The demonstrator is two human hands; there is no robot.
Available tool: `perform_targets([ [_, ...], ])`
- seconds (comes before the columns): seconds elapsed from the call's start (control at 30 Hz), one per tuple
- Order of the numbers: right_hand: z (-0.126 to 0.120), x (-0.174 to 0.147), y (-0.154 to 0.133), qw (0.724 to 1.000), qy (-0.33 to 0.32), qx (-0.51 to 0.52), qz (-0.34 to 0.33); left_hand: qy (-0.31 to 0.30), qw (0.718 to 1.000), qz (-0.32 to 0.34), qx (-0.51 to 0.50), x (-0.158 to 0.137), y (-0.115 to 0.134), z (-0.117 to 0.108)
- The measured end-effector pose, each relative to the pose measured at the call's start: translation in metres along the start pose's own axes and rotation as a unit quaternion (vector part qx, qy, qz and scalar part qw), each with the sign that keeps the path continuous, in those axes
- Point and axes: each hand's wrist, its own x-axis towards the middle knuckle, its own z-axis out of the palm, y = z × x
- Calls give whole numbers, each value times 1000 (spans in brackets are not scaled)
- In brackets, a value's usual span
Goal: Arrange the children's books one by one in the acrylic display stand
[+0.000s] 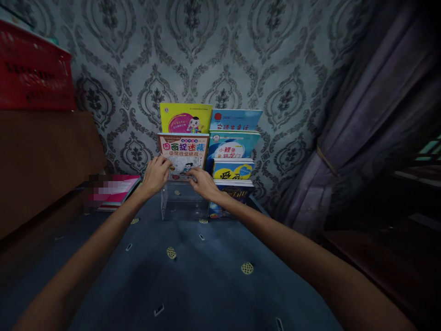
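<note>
A picture book [184, 151] with a white and brown cover and colourful Chinese lettering stands upright in a clear plastic tiered stand [175, 195]. My left hand [157, 172] is closed at the book's lower left side, its fingers curled over the front. At the lower right of the cover, my right hand [202, 181] has its fingers pinched at the bottom part of the book. Behind it rises a yellow book [186, 115]. The stand's lower front tiers show through below my hands.
To the right, blue books [236, 145] stand in tiers, with a yellow-and-blue book [233, 170] and dark books [229, 197] lower down. Pink-covered books [119, 191] lie left beside a brown wooden box [44, 161]. A red basket [36, 69] sits above; a curtain [317, 161] hangs right.
</note>
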Motion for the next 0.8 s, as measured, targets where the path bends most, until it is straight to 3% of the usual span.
perform_targets([
  [0.43, 15, -10, 14, 997, 32, 46, -51, 53, 997, -9, -47, -14, -14, 6],
  [0.67, 66, -85, 5, 976, 2, 166, -139, 51, 987, -89, -127, -84, -16, 24],
  [0.8, 105, -137, -6, 968, -48, 220, -113, -36, 987, -149, -54, -121, -29, 32],
])
